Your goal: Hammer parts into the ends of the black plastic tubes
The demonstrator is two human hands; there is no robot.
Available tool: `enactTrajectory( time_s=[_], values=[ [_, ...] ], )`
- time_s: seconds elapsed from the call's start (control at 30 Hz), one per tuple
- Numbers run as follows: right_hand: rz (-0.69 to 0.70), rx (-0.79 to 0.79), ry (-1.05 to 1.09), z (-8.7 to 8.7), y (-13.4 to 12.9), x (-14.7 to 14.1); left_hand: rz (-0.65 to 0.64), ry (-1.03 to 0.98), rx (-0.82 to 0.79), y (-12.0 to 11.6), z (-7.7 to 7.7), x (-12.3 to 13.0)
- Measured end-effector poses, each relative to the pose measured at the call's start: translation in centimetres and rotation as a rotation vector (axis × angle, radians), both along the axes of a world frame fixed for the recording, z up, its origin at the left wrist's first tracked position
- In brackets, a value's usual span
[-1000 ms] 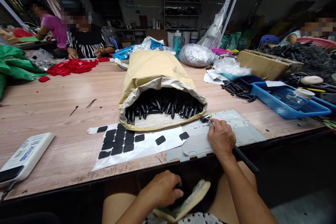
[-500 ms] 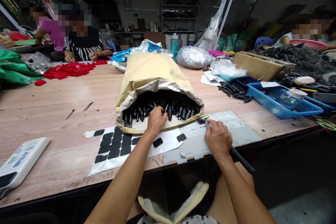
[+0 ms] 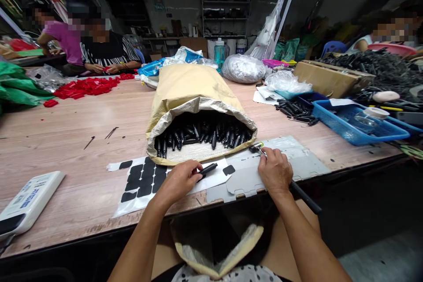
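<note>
My left hand [image 3: 180,180] is closed on a slim black pen-shaped piece [image 3: 209,169], held just above the sheet of black stickers [image 3: 142,180]. More such black pieces [image 3: 214,139] fill the mouth of a large tan paper sack [image 3: 194,81] lying on the table. On the right, my right hand [image 3: 275,171] grips what looks like a hammer [image 3: 306,197], its black handle sticking out behind the palm. The small head, black with a yellow-green end, rests near the sack's edge, over a grey board [image 3: 297,158].
A blue basket [image 3: 360,139] with a clear jar stands at right, beside a cardboard box [image 3: 330,78] and black parts. At left lie a white scale-like device [image 3: 31,200] and red pieces [image 3: 86,87]. Other people [image 3: 109,55] sit across the table. Another sack opens at my lap [image 3: 218,269].
My left hand has come out of the sack's mouth toward me, bringing one black pen-shaped piece over the sticker sheet. My right hand stays nearly still with the hammer.
</note>
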State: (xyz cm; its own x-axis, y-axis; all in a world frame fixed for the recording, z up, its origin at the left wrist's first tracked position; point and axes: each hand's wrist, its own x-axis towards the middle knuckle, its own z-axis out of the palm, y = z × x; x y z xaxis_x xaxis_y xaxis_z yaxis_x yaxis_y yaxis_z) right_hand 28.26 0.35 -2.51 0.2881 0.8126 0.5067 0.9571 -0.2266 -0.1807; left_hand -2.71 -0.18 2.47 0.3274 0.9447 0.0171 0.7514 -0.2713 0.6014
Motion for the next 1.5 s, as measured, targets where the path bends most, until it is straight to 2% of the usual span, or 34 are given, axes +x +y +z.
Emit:
enactTrajectory(
  time_s=[0.13, 0.3, 0.43, 0.53, 0.63, 0.7, 0.77, 0.87, 0.97, 1.1, 1.23, 1.5],
  values=[
    [0.006, 0.003, 0.005, 0.1, -0.1, 0.0, 0.001, 0.024, 0.043, -0.7, -0.4, 0.1],
    [0.009, 0.003, 0.016, 0.1, -0.1, -0.2, 0.0, -0.081, 0.092, -0.1, -1.3, 1.5],
    [0.017, -0.023, 0.042, 0.3, 0.0, 0.1, 0.053, -0.142, 0.103, 0.1, -2.3, 2.2],
    [0.039, -0.049, 0.109, 0.8, -0.1, 0.6, 0.055, -0.149, 0.105, 0.1, -2.8, 2.2],
    [0.056, 0.041, 0.249, 1.8, -0.8, 0.3, 0.047, -0.162, 0.095, 0.2, -3.0, 2.1],
    [0.139, 0.127, 0.388, 2.6, -1.7, -0.7, 0.058, -0.181, 0.1, 0.3, -3.1, 2.1],
    [0.296, 0.162, 0.543, 3.5, -2.7, -2.2, 0.067, -0.203, 0.104, 0.3, -3.1, 2.1],
    [0.524, 0.106, 0.691, 4.2, -4.1, -5.1, 0.056, -0.233, 0.086, 0.2, -3.0, 2.0],
    [0.655, 0.046, 0.716, 4.0, -4.9, -7.3, 0.049, -0.264, 0.064, 0.2, -2.9, 2.0],
    [0.714, 0.014, 0.664, 3.1, -5.3, -8.8, 0.05, -0.288, 0.07, 0.2, -3.0, 2.0],
    [0.707, -0.013, 0.623, 2.7, -5.4, -9.3, 0.047, -0.274, 0.089, 0.2, -3.1, 2.1],
    [0.709, 0.053, 0.608, 3.6, -5.2, -9.5, 0.066, -0.293, 0.07, 0.3, -3.4, 2.0]
  ],
)
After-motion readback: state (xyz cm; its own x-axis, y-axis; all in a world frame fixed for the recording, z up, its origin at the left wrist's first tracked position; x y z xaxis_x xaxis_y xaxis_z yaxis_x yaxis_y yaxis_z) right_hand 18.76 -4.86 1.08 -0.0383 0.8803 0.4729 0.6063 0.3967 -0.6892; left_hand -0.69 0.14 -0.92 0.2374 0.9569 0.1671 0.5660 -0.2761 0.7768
